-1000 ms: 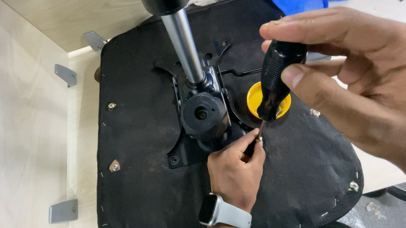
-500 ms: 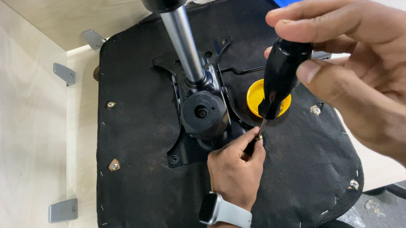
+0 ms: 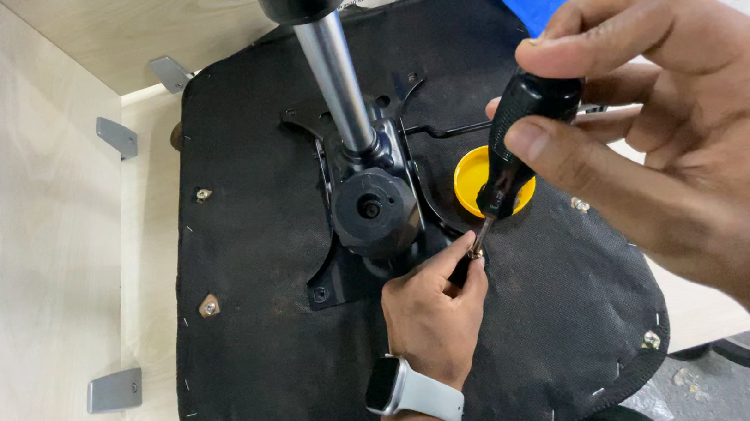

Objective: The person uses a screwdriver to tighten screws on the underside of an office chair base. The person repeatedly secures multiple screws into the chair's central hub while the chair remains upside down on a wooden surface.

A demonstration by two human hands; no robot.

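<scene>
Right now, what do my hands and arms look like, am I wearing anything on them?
Both hands are bare, with no gloves and no sleeves showing. The left hand has a smartwatch at the wrist: a dark rectangular screen on a light grey band. The right hand shows no ring or band, and its wrist runs out of view.

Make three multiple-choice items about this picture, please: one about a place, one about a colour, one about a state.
1. Where is the yellow cap?
A. on the black seat underside
B. on the floor
C. in the left hand

2. What colour is the watch band?
A. red
B. white
C. green

3. What does the right hand hold?
A. nothing
B. a hammer
C. a black-handled screwdriver

Answers: 1 A, the cap lies on the black fabric beside the metal plate. 2 B, the band on the left wrist is white. 3 C, the fingers wrap the handle.
</scene>
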